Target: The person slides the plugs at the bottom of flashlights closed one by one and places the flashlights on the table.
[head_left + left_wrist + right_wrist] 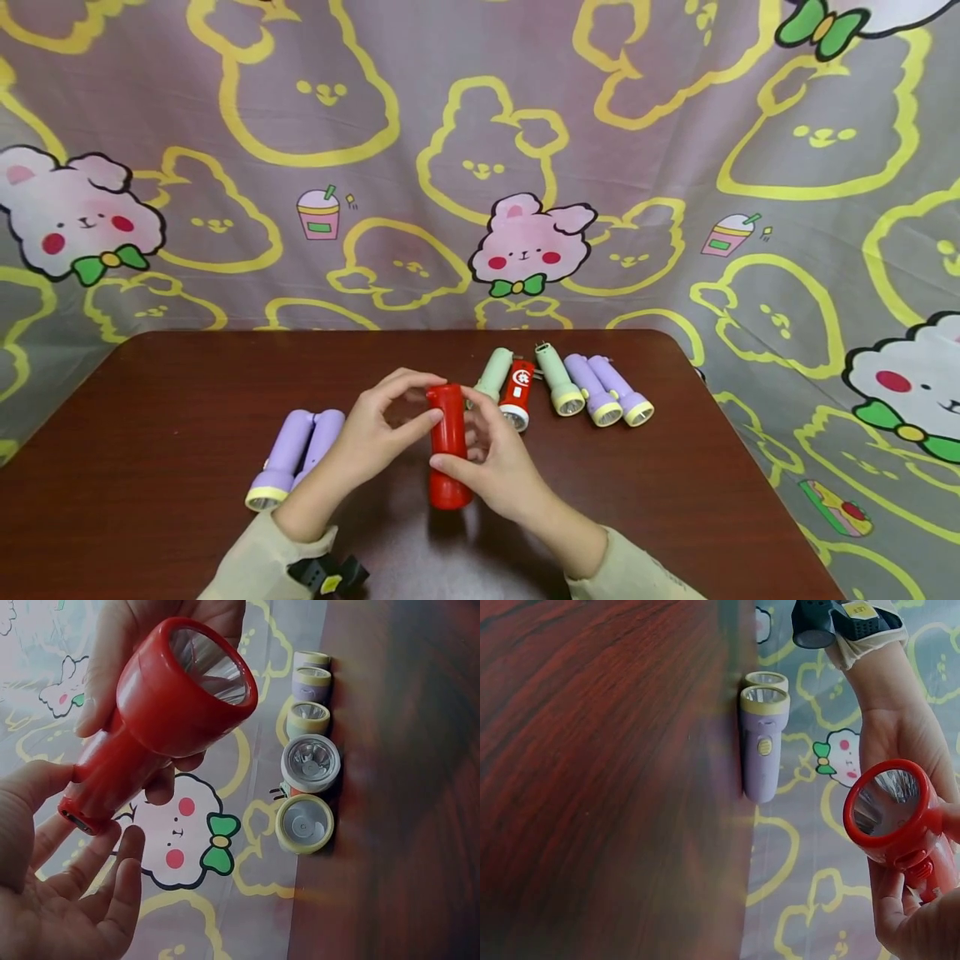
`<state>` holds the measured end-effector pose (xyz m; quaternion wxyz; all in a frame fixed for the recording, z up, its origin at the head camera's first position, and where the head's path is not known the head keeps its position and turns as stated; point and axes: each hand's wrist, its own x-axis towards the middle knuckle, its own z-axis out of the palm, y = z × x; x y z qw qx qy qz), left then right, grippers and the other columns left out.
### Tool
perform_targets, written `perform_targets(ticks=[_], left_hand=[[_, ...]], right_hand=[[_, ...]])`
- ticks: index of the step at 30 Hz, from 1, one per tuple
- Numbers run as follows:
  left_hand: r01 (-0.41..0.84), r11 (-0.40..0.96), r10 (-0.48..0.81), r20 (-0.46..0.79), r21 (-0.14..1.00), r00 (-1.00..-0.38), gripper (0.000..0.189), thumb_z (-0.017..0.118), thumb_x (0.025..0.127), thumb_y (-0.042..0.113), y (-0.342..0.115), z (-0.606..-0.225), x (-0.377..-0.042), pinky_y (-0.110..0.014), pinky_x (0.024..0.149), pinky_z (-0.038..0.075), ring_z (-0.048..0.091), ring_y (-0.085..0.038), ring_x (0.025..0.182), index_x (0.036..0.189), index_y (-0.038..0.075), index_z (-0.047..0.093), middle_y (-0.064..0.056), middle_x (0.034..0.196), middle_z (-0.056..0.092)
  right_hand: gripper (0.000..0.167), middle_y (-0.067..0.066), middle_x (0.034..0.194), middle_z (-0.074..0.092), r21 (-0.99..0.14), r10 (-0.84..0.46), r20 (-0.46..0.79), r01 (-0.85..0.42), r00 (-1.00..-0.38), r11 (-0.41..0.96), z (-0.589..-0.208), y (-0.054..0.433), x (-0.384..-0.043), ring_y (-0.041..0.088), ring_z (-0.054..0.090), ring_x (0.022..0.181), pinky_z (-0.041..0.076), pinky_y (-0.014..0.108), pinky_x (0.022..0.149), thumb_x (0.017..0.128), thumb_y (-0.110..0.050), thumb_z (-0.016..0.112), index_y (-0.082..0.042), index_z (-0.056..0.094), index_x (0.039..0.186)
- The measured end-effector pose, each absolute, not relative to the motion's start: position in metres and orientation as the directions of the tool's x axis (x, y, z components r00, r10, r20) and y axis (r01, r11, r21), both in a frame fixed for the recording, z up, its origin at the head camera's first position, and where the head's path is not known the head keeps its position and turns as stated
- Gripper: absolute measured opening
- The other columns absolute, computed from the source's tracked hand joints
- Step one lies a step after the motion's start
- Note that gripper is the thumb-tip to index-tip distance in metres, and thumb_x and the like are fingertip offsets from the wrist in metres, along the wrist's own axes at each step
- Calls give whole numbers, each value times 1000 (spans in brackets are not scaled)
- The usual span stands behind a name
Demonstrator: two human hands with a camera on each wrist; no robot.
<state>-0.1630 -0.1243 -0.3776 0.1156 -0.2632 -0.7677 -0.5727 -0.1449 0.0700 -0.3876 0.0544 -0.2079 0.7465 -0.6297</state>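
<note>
A red flashlight (450, 442) is held above the table between both hands, its lens end low and toward me. My left hand (382, 429) pinches its narrow tail end with the thumb and fingers. The right hand (501, 462) grips the body from the other side, its thumb across the front. In the left wrist view the flashlight (161, 712) shows its wide head and clear lens, with the left fingers at the tail. A side switch is visible on the flashlight (911, 847) in the right wrist view.
Two purple flashlights (288, 454) lie side by side on the brown table (187, 375) at left. At the back right, a red flashlight with a white rim (517, 392) lies among green flashlights (558, 379) and purple flashlights (592, 390). A patterned curtain (420, 192) hangs behind.
</note>
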Motion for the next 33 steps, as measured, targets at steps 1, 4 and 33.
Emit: perform_targets(ticks=[1, 4, 33], left_hand=[[534, 206, 272, 476, 820, -836, 34, 73, 88, 5, -124, -378, -163, -27, 80, 59, 66, -12, 96, 121, 10, 67, -8, 111, 66], [523, 226, 268, 464, 822, -844, 34, 74, 88, 7, -124, -379, -163, -27, 77, 59, 67, -11, 92, 121, 10, 66, -8, 108, 68], [390, 309, 221, 334, 867, -916, 39, 78, 85, 12, -128, -387, -157, -26, 70, 58, 68, -11, 80, 122, 7, 64, -15, 106, 70]], right_hand=[[77, 21, 117, 67, -963, -379, 178, -240, -908, 122, -388, 70, -145, 11, 61, 87, 54, 21, 76, 83, -7, 78, -4, 37, 148], [76, 20, 117, 67, -963, -376, 175, -238, -910, 128, -388, 70, -145, 12, 61, 87, 54, 21, 75, 83, -8, 78, -4, 37, 148], [70, 23, 112, 67, -970, -416, 163, -223, -895, 99, -400, 56, -147, 7, 62, 80, 56, 19, 71, 84, -6, 77, -4, 40, 143]])
